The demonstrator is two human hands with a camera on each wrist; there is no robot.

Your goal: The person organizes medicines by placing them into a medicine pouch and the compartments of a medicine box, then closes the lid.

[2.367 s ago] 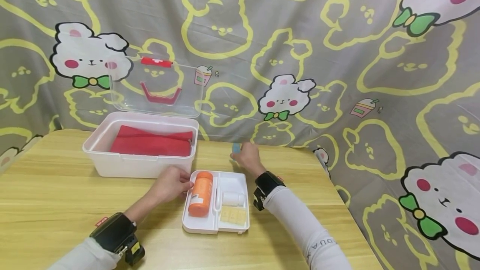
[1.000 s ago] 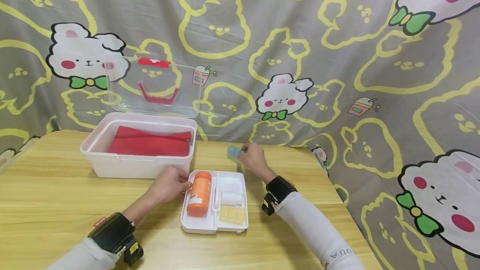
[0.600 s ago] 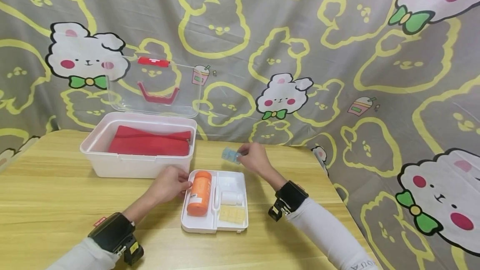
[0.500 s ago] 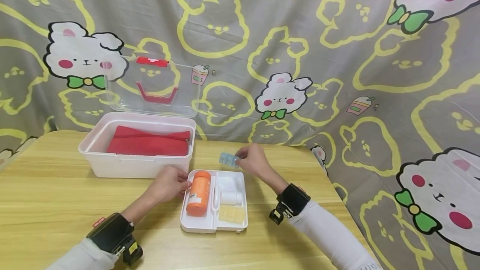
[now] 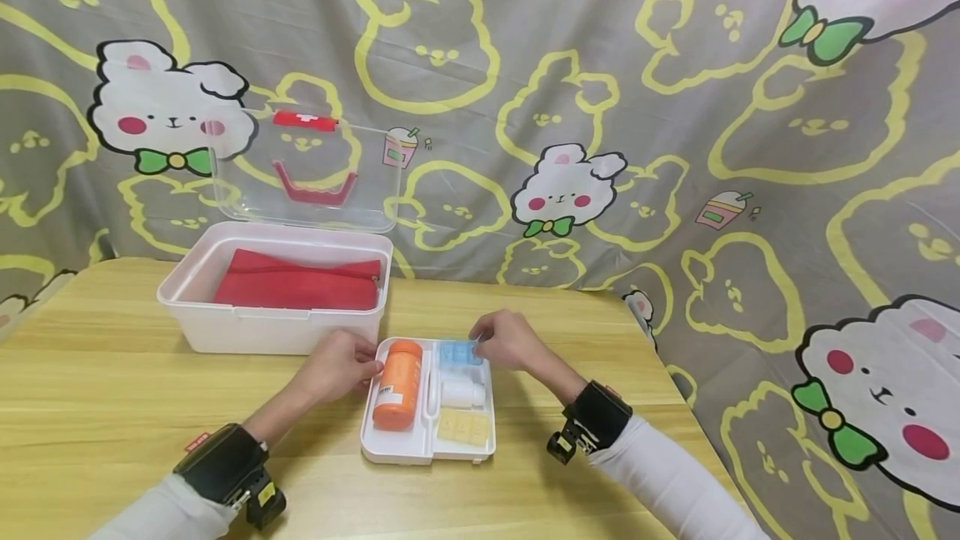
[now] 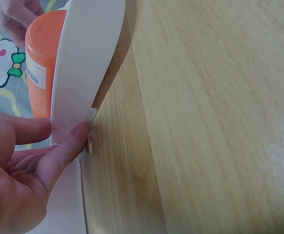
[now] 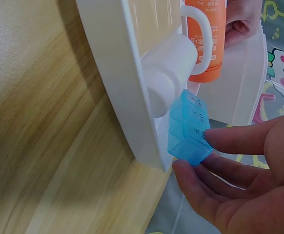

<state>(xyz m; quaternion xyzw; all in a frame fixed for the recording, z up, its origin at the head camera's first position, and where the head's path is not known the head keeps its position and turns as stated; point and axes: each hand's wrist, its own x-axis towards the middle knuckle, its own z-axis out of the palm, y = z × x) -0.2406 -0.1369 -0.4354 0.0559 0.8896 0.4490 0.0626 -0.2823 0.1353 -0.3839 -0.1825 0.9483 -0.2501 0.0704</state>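
Observation:
In the head view my right hand (image 5: 512, 340) pinches a small blue pill organizer (image 7: 188, 127) at one end, thumb against fingers. The organizer is over the back right compartment of a white divided tray (image 5: 408, 450); in the right wrist view it tilts partly down into it. My left hand (image 6: 22, 165) pinches the tray's left rim between thumb and fingers. An orange bottle (image 5: 399, 387) lies in the tray's left compartment. On the right side are a white bottle (image 7: 166, 73) and a pale yellow pill organizer (image 5: 463, 427). The tray's white handle (image 7: 208, 41) runs between the sides.
Behind the tray, at left, stands a white first-aid box (image 5: 258, 332) with a red pouch (image 5: 296, 286) inside. Its transparent lid (image 5: 247, 190) with a red handle (image 5: 315, 190) stands raised against the patterned curtain (image 5: 652, 90). Everything rests on a wooden table (image 5: 97, 382).
My right hand has brought the blue pill organizer from the table's back edge, toward me and slightly left, to the tray's back right compartment. The left hand has stayed at the tray's rim.

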